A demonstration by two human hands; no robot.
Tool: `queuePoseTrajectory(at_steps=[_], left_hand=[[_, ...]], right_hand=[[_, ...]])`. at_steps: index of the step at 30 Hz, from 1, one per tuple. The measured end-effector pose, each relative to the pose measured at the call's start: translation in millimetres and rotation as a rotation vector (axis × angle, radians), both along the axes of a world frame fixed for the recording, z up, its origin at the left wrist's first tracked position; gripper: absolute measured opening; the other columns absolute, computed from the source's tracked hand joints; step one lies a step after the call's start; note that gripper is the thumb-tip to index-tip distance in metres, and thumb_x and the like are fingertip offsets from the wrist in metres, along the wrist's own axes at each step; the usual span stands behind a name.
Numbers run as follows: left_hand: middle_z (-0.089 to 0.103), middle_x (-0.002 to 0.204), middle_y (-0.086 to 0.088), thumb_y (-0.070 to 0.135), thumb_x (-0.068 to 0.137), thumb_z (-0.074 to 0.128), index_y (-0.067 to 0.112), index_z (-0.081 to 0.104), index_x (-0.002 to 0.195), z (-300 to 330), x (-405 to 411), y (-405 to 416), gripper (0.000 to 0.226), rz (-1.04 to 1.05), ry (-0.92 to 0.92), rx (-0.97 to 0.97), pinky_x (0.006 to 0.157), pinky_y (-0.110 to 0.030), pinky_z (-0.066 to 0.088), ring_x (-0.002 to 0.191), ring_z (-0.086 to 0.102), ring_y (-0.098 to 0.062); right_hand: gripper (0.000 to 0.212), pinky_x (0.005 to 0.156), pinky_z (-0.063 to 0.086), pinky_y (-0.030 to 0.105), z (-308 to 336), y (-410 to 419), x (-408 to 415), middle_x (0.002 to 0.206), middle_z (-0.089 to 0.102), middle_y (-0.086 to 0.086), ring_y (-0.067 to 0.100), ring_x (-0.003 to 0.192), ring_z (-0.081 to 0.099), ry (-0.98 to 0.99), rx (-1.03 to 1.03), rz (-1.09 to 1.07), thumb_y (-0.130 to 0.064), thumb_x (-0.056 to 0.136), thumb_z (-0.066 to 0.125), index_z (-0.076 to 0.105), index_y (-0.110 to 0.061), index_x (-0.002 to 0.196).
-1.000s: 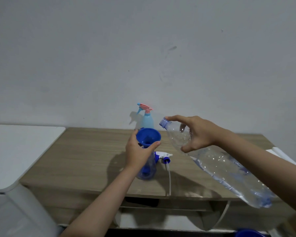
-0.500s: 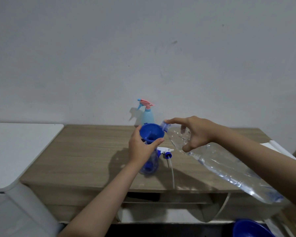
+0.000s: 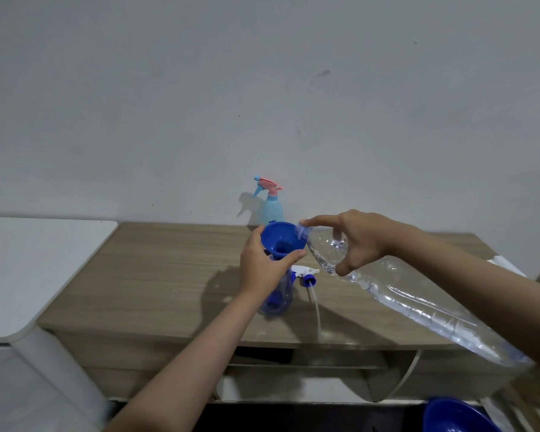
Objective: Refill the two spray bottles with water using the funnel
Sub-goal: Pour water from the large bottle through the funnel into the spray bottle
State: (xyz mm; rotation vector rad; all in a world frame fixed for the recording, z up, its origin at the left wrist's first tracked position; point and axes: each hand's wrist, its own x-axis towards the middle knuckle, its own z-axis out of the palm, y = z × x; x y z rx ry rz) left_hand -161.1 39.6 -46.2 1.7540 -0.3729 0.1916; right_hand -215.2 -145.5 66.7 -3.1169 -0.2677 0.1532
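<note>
With the funnel [image 3: 282,241] seated in the clear spray bottle [image 3: 278,294] on the table [image 3: 156,275], my left hand [image 3: 262,266] clasps both, my right hand [image 3: 360,241] grips the water bottle [image 3: 418,304] mouth-to-rim; next: tilt gradually

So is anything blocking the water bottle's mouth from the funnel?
Nothing visible does. The water bottle mouth sits right at the funnel rim, with the left hand gripping below and the right hand behind the neck.
</note>
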Motion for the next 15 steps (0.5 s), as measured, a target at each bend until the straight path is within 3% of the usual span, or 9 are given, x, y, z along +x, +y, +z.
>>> queuePoseTrajectory(at_steps=[4, 11, 15], left_hand=[[0.055, 0.116, 0.012, 0.045, 0.059, 0.085, 0.025, 0.046, 0.129, -0.5, 0.7, -1.5, 0.082, -0.010, -0.007, 0.017, 0.084, -0.019, 0.051, 0.109, 0.055, -0.009], [0.054, 0.114, 0.015, 0.044, 0.059, 0.085, 0.026, 0.047, 0.128, 2.9, 0.8, -1.6, 0.081, -0.010, -0.002, 0.007, 0.073, -0.009, 0.047, 0.107, 0.056, -0.008], [0.054, 0.112, 0.015, 0.048, 0.057, 0.085, 0.028, 0.047, 0.126, 3.0, 2.6, -2.1, 0.081, -0.011, -0.013, 0.013, 0.077, -0.014, 0.050, 0.106, 0.056, -0.009]], right_hand=[[0.100, 0.070, 0.051, 0.032, 1.3, 3.2, 0.9, 0.097, 0.065, 0.003, 0.014, 0.076, 0.056, 0.019, -0.036, -0.004, -0.044, 0.059, 0.077, 0.021, -0.052, 0.142], [0.099, 0.071, 0.049, 0.030, 3.3, 1.7, 2.5, 0.093, 0.061, 0.000, 0.018, 0.088, 0.058, 0.045, -0.064, -0.007, -0.045, 0.060, 0.077, 0.022, -0.051, 0.142], [0.100, 0.070, 0.049, 0.030, 0.1, -1.5, 4.5, 0.094, 0.065, 0.004, 0.020, 0.092, 0.059, 0.059, -0.079, -0.005, -0.046, 0.059, 0.076, 0.019, -0.054, 0.141]])
